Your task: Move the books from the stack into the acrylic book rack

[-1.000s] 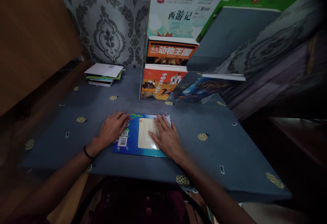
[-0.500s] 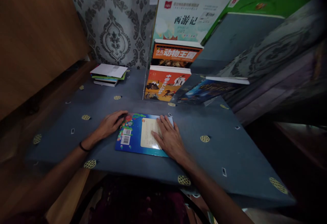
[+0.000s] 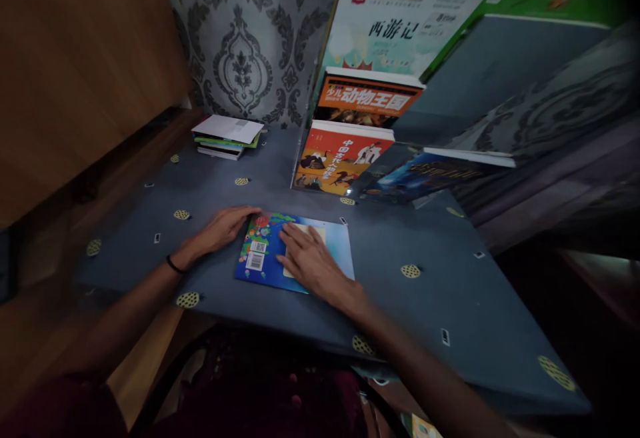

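A thin blue book [image 3: 265,255] lies back cover up on the blue-grey table [image 3: 450,291], with a barcode near its left edge. My right hand [image 3: 310,263] rests flat on the middle of the cover, fingers spread. My left hand [image 3: 225,226] lies on the table at the book's upper left corner, fingertips touching its edge. A dark band circles my left wrist.
A clear tiered stand [image 3: 300,138] behind the book shows an orange book [image 3: 340,158], another orange-titled book [image 3: 367,98] and a white one [image 3: 400,21]. A dark blue book [image 3: 425,175] lies to its right. A small stack of books [image 3: 227,137] sits far left by the wallpapered wall.
My right hand has slid left from the book's right side to its middle. My left hand has drawn back from the cover to the book's upper left corner. The view has shifted.
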Demonstrator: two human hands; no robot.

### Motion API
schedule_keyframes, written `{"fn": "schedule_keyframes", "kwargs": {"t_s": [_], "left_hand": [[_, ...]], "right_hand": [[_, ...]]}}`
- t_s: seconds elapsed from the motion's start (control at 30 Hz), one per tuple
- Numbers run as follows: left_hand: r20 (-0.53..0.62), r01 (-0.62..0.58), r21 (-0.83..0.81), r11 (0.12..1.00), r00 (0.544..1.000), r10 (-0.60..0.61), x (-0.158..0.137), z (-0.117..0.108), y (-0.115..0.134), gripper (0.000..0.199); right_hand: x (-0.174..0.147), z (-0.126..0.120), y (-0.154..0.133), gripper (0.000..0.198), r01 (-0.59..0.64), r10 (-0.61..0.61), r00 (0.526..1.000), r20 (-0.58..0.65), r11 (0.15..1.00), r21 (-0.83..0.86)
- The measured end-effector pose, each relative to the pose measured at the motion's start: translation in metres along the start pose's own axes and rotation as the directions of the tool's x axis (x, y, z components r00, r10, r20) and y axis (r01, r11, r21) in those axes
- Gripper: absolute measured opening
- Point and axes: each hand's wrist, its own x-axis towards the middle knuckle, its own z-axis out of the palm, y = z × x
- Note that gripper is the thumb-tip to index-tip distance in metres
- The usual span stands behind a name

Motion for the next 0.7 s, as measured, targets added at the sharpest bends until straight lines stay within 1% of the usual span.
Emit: {"fn": "schedule_keyframes", "kwargs": {"t_s": [0.1, 0.17, 0.23, 0.37, 0.5, 0.6, 0.7], "left_hand": [[-0.041, 0.003, -0.017, 1.0, 0.999, -0.004, -0.002, 0.005, -0.001, 0.044], [-0.056, 0.005, -0.024, 1.0, 0.998, -0.006, -0.004, 0.008, -0.001, 0.044], [-0.066, 0.005, -0.027, 1.0, 0.998, -0.006, -0.005, 0.01, -0.002, 0.044], [-0.082, 0.003, -0.042, 0.999, 0.997, -0.007, -0.006, 0.011, -0.004, 0.045], [-0.078, 0.026, -0.052, 0.998, 0.996, -0.031, -0.004, 0.01, -0.001, 0.044], [-0.046, 0.048, -0.024, 0.999, 0.998, -0.049, -0.004, 0.008, 0.003, 0.044], [0.005, 0.069, 0.044, 0.997, 0.998, -0.069, -0.004, 0.005, 0.008, 0.045]], "right_hand": [[0.027, 0.005, -0.013, 0.053, 0.151, -0.153, 0.988, 0.029, 0.987, 0.057], [0.038, 0.009, -0.019, 0.053, 0.204, -0.205, 0.979, 0.012, 0.976, 0.071], [0.042, 0.011, -0.025, 0.052, 0.243, -0.243, 0.97, -0.008, 0.967, 0.081], [0.029, 0.012, -0.034, 0.046, 0.313, -0.312, 0.95, -0.029, 0.945, 0.095], [0.01, 0.01, -0.041, 0.041, 0.351, -0.35, 0.936, -0.029, 0.933, 0.074], [0.001, 0.009, -0.045, 0.038, 0.372, -0.371, 0.928, -0.03, 0.927, 0.052], [-0.004, 0.007, -0.046, 0.037, 0.383, -0.382, 0.924, -0.032, 0.923, 0.028]]}}
